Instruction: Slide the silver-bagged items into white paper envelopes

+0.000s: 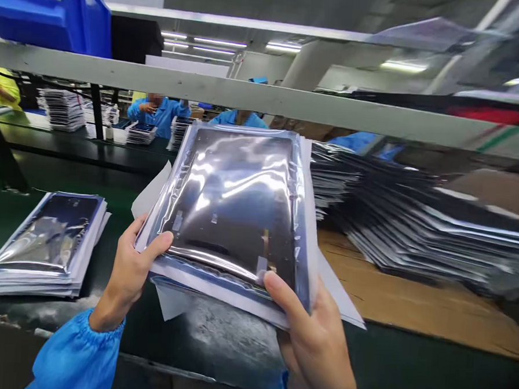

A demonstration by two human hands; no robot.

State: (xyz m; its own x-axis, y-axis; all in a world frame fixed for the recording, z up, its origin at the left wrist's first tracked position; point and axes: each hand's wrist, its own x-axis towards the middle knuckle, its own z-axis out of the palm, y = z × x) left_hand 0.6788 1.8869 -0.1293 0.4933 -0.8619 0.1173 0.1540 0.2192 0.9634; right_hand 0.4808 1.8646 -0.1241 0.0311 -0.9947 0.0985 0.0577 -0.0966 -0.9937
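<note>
Left hand (pixel 127 266) and right hand (pixel 315 331) have a two-sided grip on the shiny panel (pixel 237 199) above the desk (pixel 390 361); if that hold tilts or eases, skewed paper (pixel 339 294) beneath could slide out, since nothing visible binds it.

I have the panel (pixel 228 204) between left hand (pixel 127 266) and right hand (pixel 319 340) above the bench (pixel 234 338); I see a pile (pixel 43 247) left, a stack (pixel 414 231) on cardboard (pixel 367 293) right, people (pixel 164 118) far behind.
</note>
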